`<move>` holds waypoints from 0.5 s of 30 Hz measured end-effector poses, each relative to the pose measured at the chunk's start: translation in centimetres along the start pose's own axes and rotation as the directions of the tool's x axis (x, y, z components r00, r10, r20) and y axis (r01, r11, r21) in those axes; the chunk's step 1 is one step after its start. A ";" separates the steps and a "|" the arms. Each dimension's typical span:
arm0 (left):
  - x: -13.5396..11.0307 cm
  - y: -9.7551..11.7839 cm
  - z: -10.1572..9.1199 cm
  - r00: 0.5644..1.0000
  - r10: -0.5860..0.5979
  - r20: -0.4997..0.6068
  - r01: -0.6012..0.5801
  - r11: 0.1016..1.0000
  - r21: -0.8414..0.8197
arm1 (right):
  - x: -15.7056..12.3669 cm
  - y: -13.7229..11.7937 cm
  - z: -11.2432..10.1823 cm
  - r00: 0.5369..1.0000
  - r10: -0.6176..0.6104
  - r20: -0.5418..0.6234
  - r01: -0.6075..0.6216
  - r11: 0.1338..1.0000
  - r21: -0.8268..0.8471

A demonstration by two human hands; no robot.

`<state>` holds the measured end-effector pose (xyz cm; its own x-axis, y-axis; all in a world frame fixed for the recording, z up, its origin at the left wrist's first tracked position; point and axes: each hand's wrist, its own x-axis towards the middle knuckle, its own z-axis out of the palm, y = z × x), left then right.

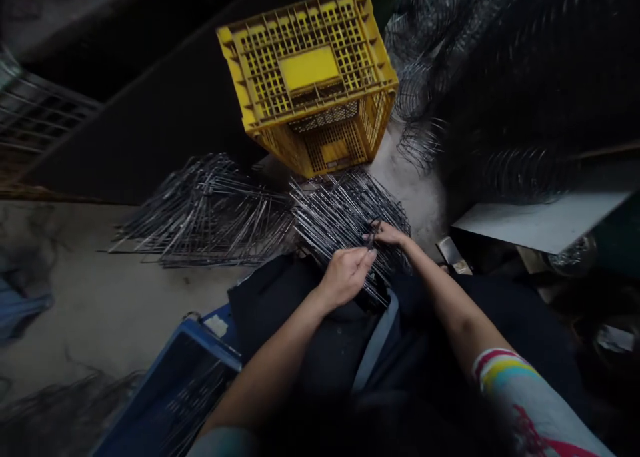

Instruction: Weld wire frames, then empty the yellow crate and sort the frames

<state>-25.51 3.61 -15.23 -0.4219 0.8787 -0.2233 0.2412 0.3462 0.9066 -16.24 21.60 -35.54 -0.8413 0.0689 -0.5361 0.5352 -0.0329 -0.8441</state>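
Observation:
A large pile of thin grey metal rods (340,210) lies in front of me, most of them side by side on a slant. My left hand (347,273) is closed over the near part of this pile, thumb and fingers pressed together. Just beyond it my right hand (387,233) bends its fingers in a pinch above the rods. Between the two hands shows a short, thin dark piece (371,238), too small and dim to name. Whether both hands grip it I cannot tell.
A yellow plastic crate (310,70) stands on its side behind the rods. More rods (200,210) fan out on the floor to the left. A blue crate (170,377) with rods is at lower left. Wire coils (420,137) and a pale board (540,217) are at right.

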 end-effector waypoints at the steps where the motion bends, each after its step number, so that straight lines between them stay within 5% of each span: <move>1: 0.5 -0.5 0.0 0.999 -0.040 -0.036 0.039 0.999 -0.018 | 1.1 -0.4 0.3 1.000 -0.010 -0.026 0.009 0.999 -0.036; 7: 1.9 -2.9 -1.6 0.975 -0.111 -0.191 0.053 0.957 -0.286 | 2.5 -3.8 2.9 0.968 -0.145 -0.204 0.079 0.950 -0.302; 12: 3.0 -3.0 -1.1 0.951 -0.187 -0.245 0.027 0.842 -0.539 | -1.3 -5.8 5.1 0.877 -0.448 -0.173 0.270 0.758 -0.593; 15: 3.8 -3.0 -0.3 0.951 -0.224 -0.214 0.020 0.733 -0.680 | -3.0 -6.8 5.3 0.784 -0.517 -0.344 0.274 0.785 -0.555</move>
<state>-28.07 5.79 -18.69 -0.6423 0.6875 -0.3388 -0.4258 0.0476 0.9036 -17.75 16.37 -28.27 -0.9102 0.4138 0.0194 0.2315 0.5469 -0.8046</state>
